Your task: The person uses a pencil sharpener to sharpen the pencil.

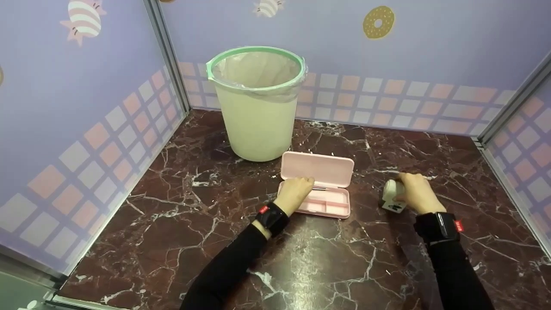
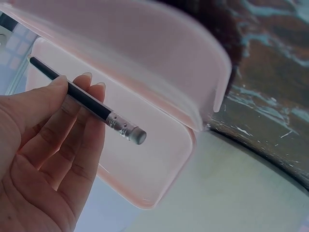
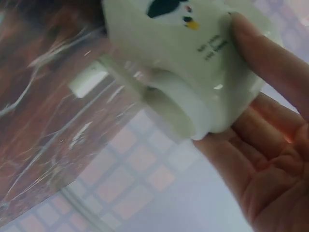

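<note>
My left hand (image 1: 295,192) pinches a dark pencil (image 2: 89,100) between thumb and fingers, its grey eraser end pointing away from the palm. Beneath the pencil lies a pink pencil case (image 1: 317,168), its lid raised and its tray split by dividers. In the head view the pencil is mostly hidden by that hand. To the right of the case, my right hand (image 1: 417,192) grips a white hand-crank pencil sharpener (image 3: 193,58) with a bird print and small lettering. The crank's white knob (image 3: 89,82) sticks out from its side.
A pale bin (image 1: 260,120) with a green rim and a plastic liner stands behind the pencil case. The dark red marbled tabletop (image 1: 206,241) carries small white crumbs near the bin. Lilac patterned panels (image 1: 327,47) enclose the back and sides.
</note>
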{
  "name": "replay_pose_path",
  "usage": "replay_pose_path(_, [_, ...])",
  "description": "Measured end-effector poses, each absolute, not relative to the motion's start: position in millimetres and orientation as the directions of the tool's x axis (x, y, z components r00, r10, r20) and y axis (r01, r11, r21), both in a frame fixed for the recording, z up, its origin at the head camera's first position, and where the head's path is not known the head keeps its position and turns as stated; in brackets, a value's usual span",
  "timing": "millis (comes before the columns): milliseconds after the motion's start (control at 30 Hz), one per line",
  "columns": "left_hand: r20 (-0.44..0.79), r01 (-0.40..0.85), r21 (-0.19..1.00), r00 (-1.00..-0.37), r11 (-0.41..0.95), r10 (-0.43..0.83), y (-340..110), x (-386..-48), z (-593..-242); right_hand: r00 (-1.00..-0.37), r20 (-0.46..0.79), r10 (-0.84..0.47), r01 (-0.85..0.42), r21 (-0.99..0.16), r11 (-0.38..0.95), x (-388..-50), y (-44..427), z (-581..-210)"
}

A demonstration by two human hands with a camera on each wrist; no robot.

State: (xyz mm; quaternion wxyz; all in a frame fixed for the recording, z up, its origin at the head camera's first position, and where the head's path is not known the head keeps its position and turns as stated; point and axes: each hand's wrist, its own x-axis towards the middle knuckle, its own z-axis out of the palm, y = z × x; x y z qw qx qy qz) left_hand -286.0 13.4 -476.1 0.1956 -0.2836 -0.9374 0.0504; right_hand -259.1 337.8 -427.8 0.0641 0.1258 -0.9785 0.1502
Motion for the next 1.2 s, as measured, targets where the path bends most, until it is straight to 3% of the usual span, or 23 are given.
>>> replay_pose_path(300, [0.294, 0.52, -0.193, -0.778, 0.832, 0.555, 17.9, -283.1, -466.4, -0.951, 0.127, -0.284, -0.309, -0.285, 0.908, -246.0, 317.9, -418.2])
replay_pose_path(767, [0.295, 0.611, -0.096, -0.736, 0.786, 0.609, 41.5, -282.0, -455.1, -0.96, 0.105, -0.259, -0.279, -0.309, 0.909, -245.2, 314.9, -418.2])
replay_pose_path(1200, [0.306, 0.644, -0.186, -0.679, 0.742, 0.667, 77.3, -279.0, -456.2, -0.962, 0.122, -0.244, -0.271, -0.317, 0.909, -246.0, 313.3, -418.0])
